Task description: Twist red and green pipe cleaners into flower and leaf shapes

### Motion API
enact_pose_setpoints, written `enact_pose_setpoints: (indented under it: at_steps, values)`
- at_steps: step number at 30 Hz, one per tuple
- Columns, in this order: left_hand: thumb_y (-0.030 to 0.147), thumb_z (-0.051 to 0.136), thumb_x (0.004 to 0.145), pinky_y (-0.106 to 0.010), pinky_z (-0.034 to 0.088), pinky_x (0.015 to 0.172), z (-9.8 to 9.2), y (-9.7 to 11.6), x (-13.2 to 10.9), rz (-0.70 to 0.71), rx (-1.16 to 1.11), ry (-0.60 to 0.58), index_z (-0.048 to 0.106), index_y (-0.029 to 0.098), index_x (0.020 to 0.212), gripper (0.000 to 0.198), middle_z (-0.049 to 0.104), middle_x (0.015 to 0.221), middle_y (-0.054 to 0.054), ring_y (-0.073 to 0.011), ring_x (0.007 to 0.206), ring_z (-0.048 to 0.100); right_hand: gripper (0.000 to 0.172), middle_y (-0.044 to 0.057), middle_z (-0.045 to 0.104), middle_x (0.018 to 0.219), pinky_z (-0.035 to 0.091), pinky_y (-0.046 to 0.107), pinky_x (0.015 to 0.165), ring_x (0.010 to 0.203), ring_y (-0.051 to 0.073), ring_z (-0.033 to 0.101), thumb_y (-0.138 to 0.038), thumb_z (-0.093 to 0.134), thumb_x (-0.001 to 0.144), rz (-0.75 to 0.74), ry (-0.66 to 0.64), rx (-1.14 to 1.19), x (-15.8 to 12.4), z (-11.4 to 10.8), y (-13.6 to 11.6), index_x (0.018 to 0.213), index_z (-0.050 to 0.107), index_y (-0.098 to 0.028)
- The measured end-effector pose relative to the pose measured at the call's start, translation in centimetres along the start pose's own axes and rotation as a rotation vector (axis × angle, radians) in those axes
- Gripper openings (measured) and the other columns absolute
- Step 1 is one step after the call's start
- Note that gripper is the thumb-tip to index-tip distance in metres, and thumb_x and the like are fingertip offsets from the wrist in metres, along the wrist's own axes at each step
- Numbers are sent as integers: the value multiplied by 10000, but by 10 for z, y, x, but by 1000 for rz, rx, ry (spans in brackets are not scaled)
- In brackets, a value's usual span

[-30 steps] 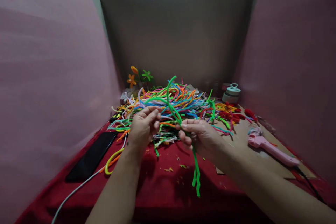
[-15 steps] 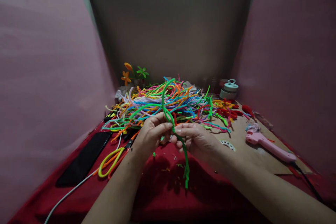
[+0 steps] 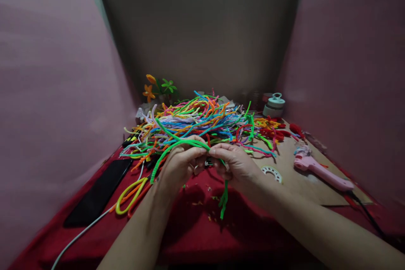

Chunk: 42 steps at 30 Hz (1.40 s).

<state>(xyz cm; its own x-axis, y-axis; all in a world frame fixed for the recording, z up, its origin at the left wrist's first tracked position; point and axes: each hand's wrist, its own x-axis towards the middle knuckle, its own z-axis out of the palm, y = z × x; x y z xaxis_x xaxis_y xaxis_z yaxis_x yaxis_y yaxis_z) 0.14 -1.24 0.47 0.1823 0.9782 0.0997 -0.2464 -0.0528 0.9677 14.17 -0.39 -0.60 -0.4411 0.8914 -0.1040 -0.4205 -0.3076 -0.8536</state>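
Observation:
Green pipe cleaners, joined together, are held in front of me over the table. My left hand is closed and pinches them between thumb and fingers, with two loose ends arching out to the left over the wrist. Close beside it, my right hand grips the same green strands near their middle. A bunched green end hangs below the right fingers. Behind the hands lies a big heap of multicoloured pipe cleaners.
Left on the red cloth are a black phone, yellow-handled scissors and a white cable. To the right, a pink glue gun and a white ring rest on a brown board. Pipe-cleaner flowers stand behind.
The green strands' free ends have swung from upright down to the left, over my left hand. My hands stay nearly in place, and the view has shifted slightly.

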Motion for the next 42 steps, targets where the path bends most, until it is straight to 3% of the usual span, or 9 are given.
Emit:
enact_pose_setpoints:
  at_steps: [4, 8, 12, 15, 21, 26, 32, 37, 42]
  values:
    - [260, 570, 735, -193, 286, 381, -5, -2, 1, 64, 49, 0, 635, 146, 694, 137, 474, 495, 9, -78, 414, 402, 157, -105, 346, 373, 87, 181, 335, 318, 23, 192, -243, 630, 618, -40, 18, 38, -1, 1, 0, 672, 502, -170]
    - [254, 630, 713, -205, 374, 452, -3, -2, 0, 172, 252, 32, 685, 155, 809, 148, 552, 562, -13, -109, 500, 486, 140, -98, 360, 392, 99, 179, 334, 323, 20, 190, -237, 609, 625, -42, 69, 75, 2, -3, 0, 636, 487, -170]
    - [190, 652, 696, -237, 455, 658, 0, -7, 2, 407, 542, 46, 705, 203, 893, 205, 621, 843, -54, -160, 760, 573, 146, -94, 358, 400, 90, 179, 341, 330, 19, 194, -225, 605, 619, -32, 68, 58, 3, -7, -1, 609, 471, -167]
    - [177, 609, 736, -254, 452, 744, -4, -14, 7, 572, 686, 61, 691, 252, 965, 254, 621, 863, -46, -161, 815, 575, 129, -84, 394, 414, 90, 178, 348, 338, 19, 201, -221, 607, 621, -20, 24, 21, 2, -10, -2, 632, 494, -160]
    - [152, 609, 743, -229, 454, 705, -15, -16, 9, 767, 978, 96, 682, 304, 982, 293, 596, 799, -18, -131, 734, 565, 98, -36, 512, 478, 129, 183, 358, 354, 28, 290, -178, 603, 613, -4, -69, 28, -1, -14, -7, 643, 516, -145]
    - [139, 599, 747, -230, 464, 677, -17, -17, 3, 907, 1101, 173, 670, 328, 1000, 323, 544, 825, -20, -133, 751, 536, 126, -53, 463, 432, 110, 197, 369, 342, 26, 279, -196, 627, 615, 16, -89, 2, -3, -13, -12, 614, 511, -147]
    - [157, 587, 753, -265, 487, 756, -16, -13, -7, 853, 1129, 79, 676, 304, 995, 298, 634, 960, -57, -175, 857, 596, 147, -93, 345, 389, 87, 208, 376, 352, 23, 208, -211, 651, 595, -80, -55, -74, -4, -13, -12, 585, 519, -148]
    - [153, 573, 748, -254, 491, 699, -8, -9, -12, 835, 1231, 84, 692, 272, 956, 268, 670, 962, -84, -191, 812, 632, 121, -72, 401, 443, 182, 207, 409, 405, 35, 277, -234, 635, 628, -251, -16, -267, -4, -16, -11, 590, 574, -137]
    - [114, 510, 775, -273, 465, 734, -4, -9, -17, 869, 1374, 26, 637, 240, 1043, 322, 645, 1039, -113, -217, 909, 614, 104, -51, 453, 516, 295, 212, 491, 483, 58, 360, -211, 579, 687, -389, -27, -448, -7, -17, -13, 606, 585, -146]
